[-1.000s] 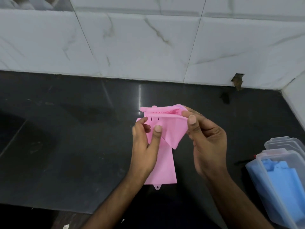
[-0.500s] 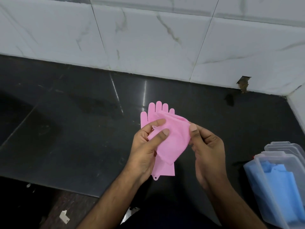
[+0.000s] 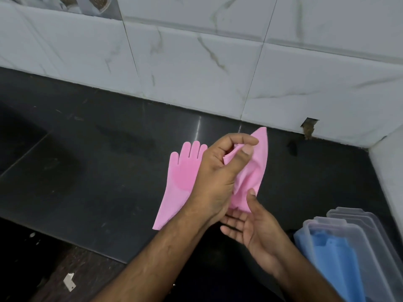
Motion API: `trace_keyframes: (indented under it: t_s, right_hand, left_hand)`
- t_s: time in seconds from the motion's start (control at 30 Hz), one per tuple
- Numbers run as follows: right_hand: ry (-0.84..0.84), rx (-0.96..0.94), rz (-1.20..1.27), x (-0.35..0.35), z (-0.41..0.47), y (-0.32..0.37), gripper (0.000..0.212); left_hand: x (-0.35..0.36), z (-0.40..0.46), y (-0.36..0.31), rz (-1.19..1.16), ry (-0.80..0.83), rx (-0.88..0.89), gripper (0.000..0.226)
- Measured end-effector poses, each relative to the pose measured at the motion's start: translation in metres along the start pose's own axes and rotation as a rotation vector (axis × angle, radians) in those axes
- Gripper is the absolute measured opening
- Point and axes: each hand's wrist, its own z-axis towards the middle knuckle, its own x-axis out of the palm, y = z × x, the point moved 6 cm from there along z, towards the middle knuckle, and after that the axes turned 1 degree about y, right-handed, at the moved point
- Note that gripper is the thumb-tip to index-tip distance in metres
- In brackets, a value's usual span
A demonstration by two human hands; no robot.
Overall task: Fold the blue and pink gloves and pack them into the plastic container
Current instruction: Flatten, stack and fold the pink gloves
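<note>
One pink glove [image 3: 181, 179] lies flat on the black counter [image 3: 87, 171], fingers pointing toward the wall. A second pink glove [image 3: 256, 166] is lifted above the counter, crumpled and hanging. My left hand [image 3: 218, 173] pinches its upper part between thumb and fingers. My right hand [image 3: 250, 227] is palm up under it, thumb pressing the lower end. A clear plastic container [image 3: 379, 247] at the lower right holds folded blue gloves [image 3: 335, 262].
A white marble-tiled wall [image 3: 218, 62] runs along the back of the counter, with a small broken hole [image 3: 308, 127] near the right corner. The counter's front edge drops to a dark floor at the lower left, where a white scrap [image 3: 69, 281] lies.
The two pink gloves were held together and folded; now one lies flat on the counter and the other is lifted to the right in both hands. The camera has tilted.
</note>
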Motion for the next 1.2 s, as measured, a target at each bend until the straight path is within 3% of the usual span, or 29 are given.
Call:
trace_keyframes:
  t_s: [0.13, 0.3, 0.4, 0.43, 0.53, 0.63, 0.7, 0.77, 0.9, 0.97, 1.03, 1.1, 1.13, 1.2]
  right_hand:
    - [0.077, -0.044, 0.064, -0.007, 0.002, 0.005, 0.057]
    - [-0.143, -0.316, -0.049, -0.03, 0.005, 0.031, 0.031]
    - [-0.237, -0.585, -0.244, -0.035, -0.002, 0.059, 0.008]
    - [-0.272, -0.664, -0.321, -0.034, -0.006, 0.068, 0.005]
    - [-0.318, -0.866, -0.529, -0.021, -0.021, 0.094, 0.009]
    - [-0.125, -0.986, -0.72, 0.013, -0.031, 0.103, 0.009]
    - [0.021, -0.99, -0.783, 0.032, -0.032, 0.097, 0.014]
    - [0.049, -0.99, -0.84, 0.039, -0.029, 0.091, 0.024]
    - [0.029, -0.937, -0.862, 0.031, -0.019, 0.081, 0.066]
    - [-0.038, -0.955, -0.884, 0.025, -0.016, 0.074, 0.063]
    - [-0.196, -0.964, -0.894, 0.013, -0.013, 0.066, 0.054]
    - [-0.273, -0.766, -0.755, -0.004, -0.002, 0.055, 0.054]
    - [-0.213, -0.584, -0.614, -0.009, 0.006, 0.046, 0.057]
    - [0.051, -0.247, -0.252, -0.006, 0.015, 0.023, 0.053]
  left_hand:
    - [0.02, 0.002, 0.007, -0.186, -0.03, -0.095, 0.015]
    - [-0.001, 0.006, 0.008, -0.293, -0.248, -0.097, 0.019]
    - [-0.025, -0.001, -0.003, -0.029, -0.327, -0.015, 0.013]
    - [-0.031, -0.005, -0.006, 0.124, -0.322, 0.011, 0.023]
    - [-0.036, -0.015, -0.005, 0.491, -0.176, 0.015, 0.061]
    - [-0.026, -0.02, 0.016, 0.589, 0.079, -0.161, 0.088]
    - [-0.012, -0.024, 0.035, 0.465, 0.3, -0.288, 0.06]
    - [-0.01, -0.029, 0.042, 0.281, 0.363, -0.329, 0.04]
    - [-0.035, -0.036, 0.059, -0.014, 0.096, -0.501, 0.03]
    - [-0.044, -0.04, 0.069, -0.119, -0.019, -0.503, 0.019]
    - [-0.048, -0.041, 0.076, -0.231, -0.048, -0.483, 0.027]
    - [-0.05, -0.039, 0.079, -0.375, -0.101, -0.528, 0.032]
    - [-0.049, -0.044, 0.078, -0.416, -0.1, -0.524, 0.037]
    - [-0.047, -0.044, 0.072, -0.333, -0.037, -0.426, 0.023]
